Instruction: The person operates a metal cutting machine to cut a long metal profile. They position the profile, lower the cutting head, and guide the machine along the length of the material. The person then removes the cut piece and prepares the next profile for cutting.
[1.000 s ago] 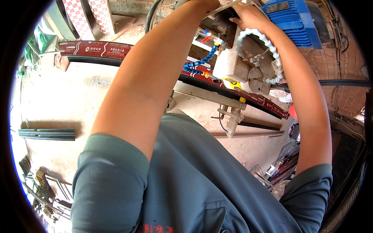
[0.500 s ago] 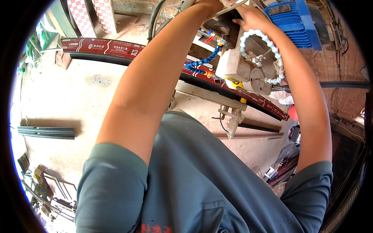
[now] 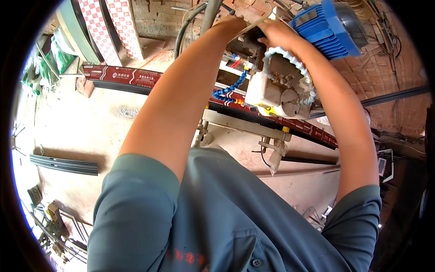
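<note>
Both my arms reach up to the far side of a machine with a pale housing (image 3: 263, 93). My left hand (image 3: 230, 23) is beside a grey upright post (image 3: 210, 17), its fingers hidden behind the wrist. My right hand (image 3: 280, 34) bends in at a dark metal part (image 3: 253, 43) above the housing, fingers curled round something I cannot make out. A white jointed coolant hose (image 3: 302, 68) loops beside my right forearm. Between my arms, a blue jointed hose (image 3: 239, 84) curves down from a valve with a red lever (image 3: 235, 64).
A finned blue motor (image 3: 317, 29) sits right of my right hand. A long dark profile with red printed film (image 3: 131, 76) runs across under the machine, above a pale metal rail (image 3: 242, 122). Dark strips (image 3: 63, 164) lie on the floor at left. Checked boards (image 3: 97, 31) lean at far left.
The view has shifted, so the machine, motor and floor items sit lower in the picture. My right hand has turned inward toward the dark metal part. Both arms still reach to the machine.
</note>
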A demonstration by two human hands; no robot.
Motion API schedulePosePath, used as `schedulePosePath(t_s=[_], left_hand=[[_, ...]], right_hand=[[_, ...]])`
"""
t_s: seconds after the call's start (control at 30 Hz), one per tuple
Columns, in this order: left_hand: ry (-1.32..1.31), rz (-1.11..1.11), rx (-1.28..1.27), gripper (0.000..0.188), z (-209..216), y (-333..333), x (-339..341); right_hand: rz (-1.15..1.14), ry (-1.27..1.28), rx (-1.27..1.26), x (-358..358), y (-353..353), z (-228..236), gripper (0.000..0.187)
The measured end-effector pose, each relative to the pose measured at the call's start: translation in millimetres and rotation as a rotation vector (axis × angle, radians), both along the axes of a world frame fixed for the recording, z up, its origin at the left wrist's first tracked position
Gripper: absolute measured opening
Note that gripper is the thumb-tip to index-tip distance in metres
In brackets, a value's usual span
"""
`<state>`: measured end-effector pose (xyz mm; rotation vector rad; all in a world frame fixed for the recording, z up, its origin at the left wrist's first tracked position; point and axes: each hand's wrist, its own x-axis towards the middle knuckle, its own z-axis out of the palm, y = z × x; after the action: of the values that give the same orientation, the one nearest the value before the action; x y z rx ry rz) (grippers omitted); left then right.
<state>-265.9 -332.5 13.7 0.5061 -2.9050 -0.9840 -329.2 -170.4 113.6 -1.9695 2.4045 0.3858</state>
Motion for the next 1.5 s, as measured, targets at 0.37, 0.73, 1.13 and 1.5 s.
schedulePosePath(t_s=[0.37,0.73,1.13,1.5], left_hand=[[0.171,0.198,0.057,0.078,-7.7,6.8,42.9],[0.172,0.633,1.072,0.08,-39.9,1.6,47.3],[0.463,0.25,0.889,0.07,111.5,-44.1,247.1],[1.144,-0.177,0.824,0.066,253.9,6.8,187.7]], right_hand=[[0.109,-0.001,-0.067,13.8,-6.0,6.7,0.041],[-0.441,-0.425,0.087,39.3,-3.2,43.6,0.057],[-0.765,-0.394,-1.137,81.6,253.1,129.6,0.057],[-0.44,-1.34,-1.517,85.3,245.6,41.4,0.056]])
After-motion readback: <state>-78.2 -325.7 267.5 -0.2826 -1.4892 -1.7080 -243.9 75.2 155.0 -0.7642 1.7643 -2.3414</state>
